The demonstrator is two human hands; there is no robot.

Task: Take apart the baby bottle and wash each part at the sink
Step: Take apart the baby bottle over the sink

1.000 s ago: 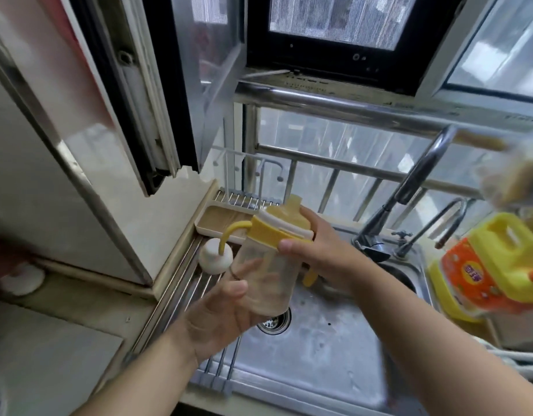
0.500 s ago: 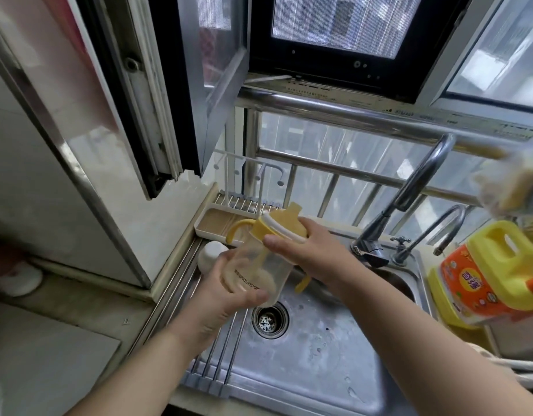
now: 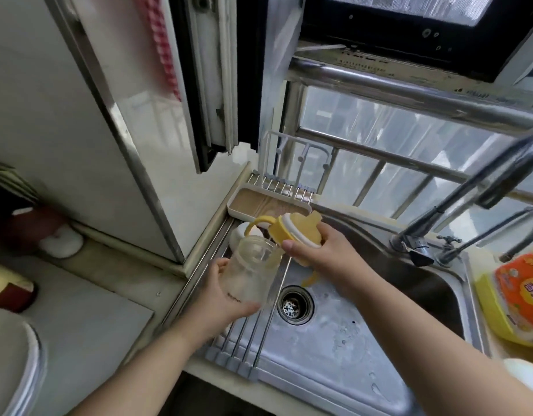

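Baby bottle separated into 2 parts above the sink point(image 3: 364, 349); left hand point(image 3: 226, 298) grasps the clear bottle body point(image 3: 253, 274), right hand point(image 3: 322, 250) grasps the yellow handled lid point(image 3: 292, 229), tilted just beside the body's mouth; risk: a wet, smooth body may slip onto the drying rack point(image 3: 244, 340).

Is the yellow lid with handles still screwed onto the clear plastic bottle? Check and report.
No: the right hand holds the yellow lid with handles tilted off the open mouth of the clear plastic bottle, which the left hand grips.
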